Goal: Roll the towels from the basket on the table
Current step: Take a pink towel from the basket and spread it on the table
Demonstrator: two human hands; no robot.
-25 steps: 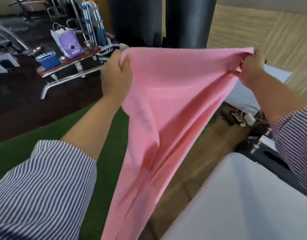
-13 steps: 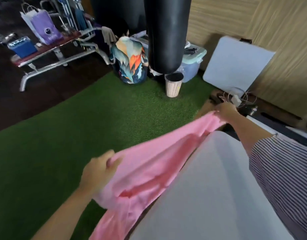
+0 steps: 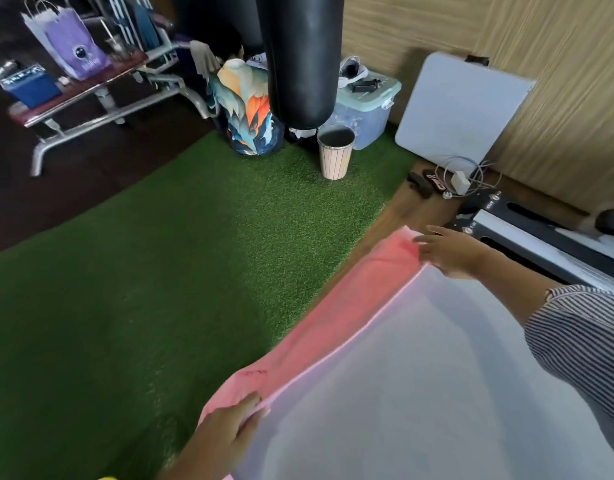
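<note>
While the green turf [image 3: 153, 271] fills most of the floor, the white table [image 3: 419, 393] takes up the whole near right corner. Draped along its left edge is the pink towel [image 3: 336, 327], running from near to far and hanging off the side toward the turf. Further back a black punching bag [image 3: 303, 57] hangs over the far end of the turf, with a colourful bag [image 3: 245, 109] to its left and a clear storage box [image 3: 364, 112] to its right, plus a striped bin [image 3: 335, 154] just in front. Way over on the far left there's a bench [image 3: 91, 95] with a purple gift bag [image 3: 78, 50] on it. Right hand [image 3: 450, 252] is at the far end of the towel, fingers stretched out flat, touching the corner, not gripping. Left hand [image 3: 229, 431] is at the near end, fingers pinching the towel's corner against the table edge. Pretty blurry though, so the near grip isn't super crisp.
</note>
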